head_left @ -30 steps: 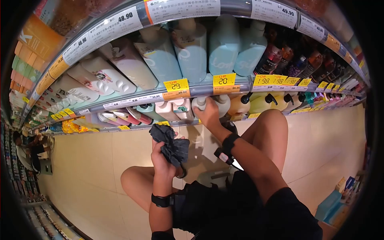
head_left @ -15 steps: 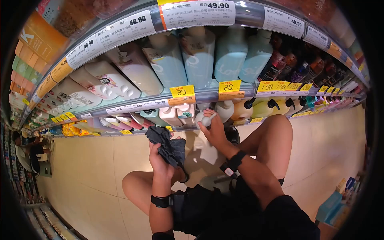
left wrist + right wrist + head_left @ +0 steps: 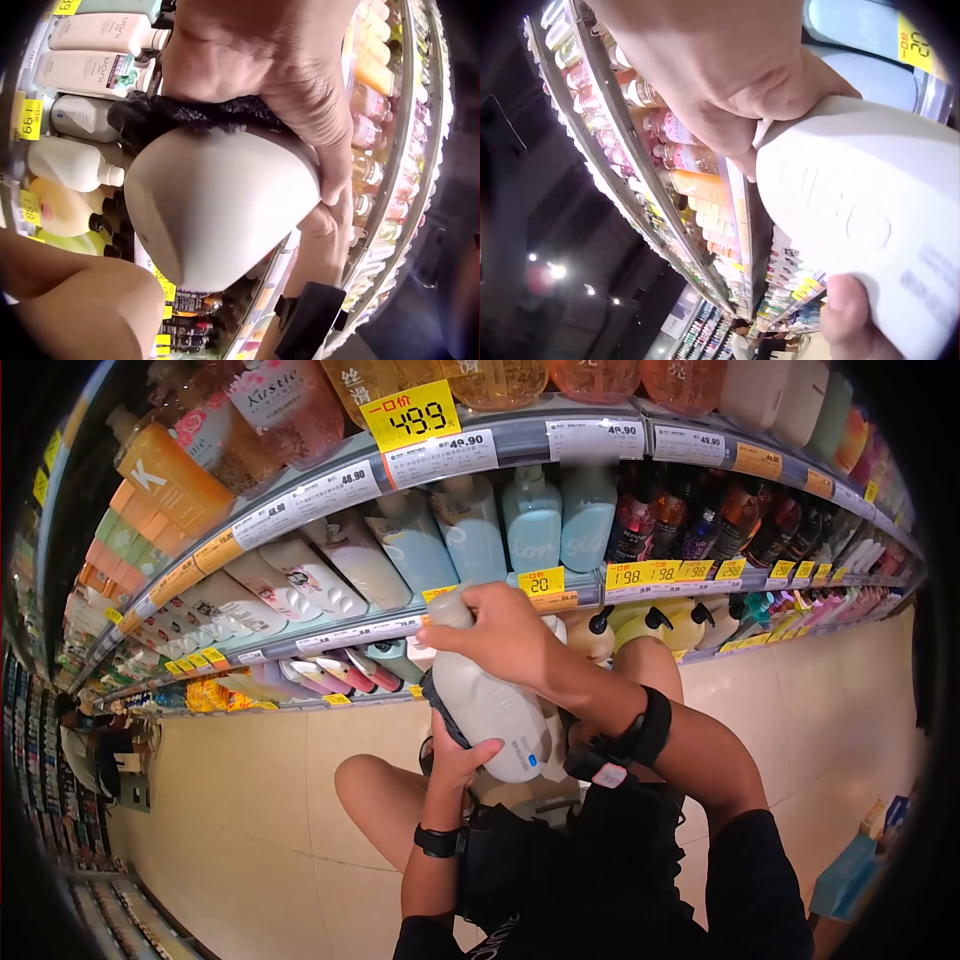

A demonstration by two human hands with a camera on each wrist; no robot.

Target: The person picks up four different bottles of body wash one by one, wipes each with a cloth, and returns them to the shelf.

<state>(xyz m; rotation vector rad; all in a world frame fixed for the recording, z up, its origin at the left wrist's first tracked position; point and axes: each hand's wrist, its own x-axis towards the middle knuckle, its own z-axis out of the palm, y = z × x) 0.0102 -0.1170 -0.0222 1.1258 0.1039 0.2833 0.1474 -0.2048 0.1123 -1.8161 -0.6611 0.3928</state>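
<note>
A large white bottle (image 3: pixel 505 710) with small print and a blue mark near its base tilts in front of me, off the shelf. My right hand (image 3: pixel 510 635) grips it at the neck, just under the pale rounded top (image 3: pixel 452 608). Lower down, my left hand (image 3: pixel 455 758) holds the bottle's side, its thumb across the front. Bunched between that palm and the bottle is a dark grey cloth (image 3: pixel 202 112), mostly hidden in the head view. The left wrist view shows the bottle's smooth base (image 3: pixel 225 202); in the right wrist view the left thumb (image 3: pixel 847 304) presses its printed face.
Another white bottle (image 3: pixel 67 161) lies close by on the bottom shelf, beside pink-white bottles (image 3: pixel 97 71) and yellow pump bottles (image 3: pixel 640 622). The shelf edge with price labels (image 3: pixel 540 582) runs just beyond my hands. My knee (image 3: pixel 650 665) is at the right; a person (image 3: pixel 90 750) sits far left.
The white bottle has come off the bottom shelf toward me in my right hand. My left hand, which held only the cloth, now holds the bottle's side with it. The head view has shifted upward.
</note>
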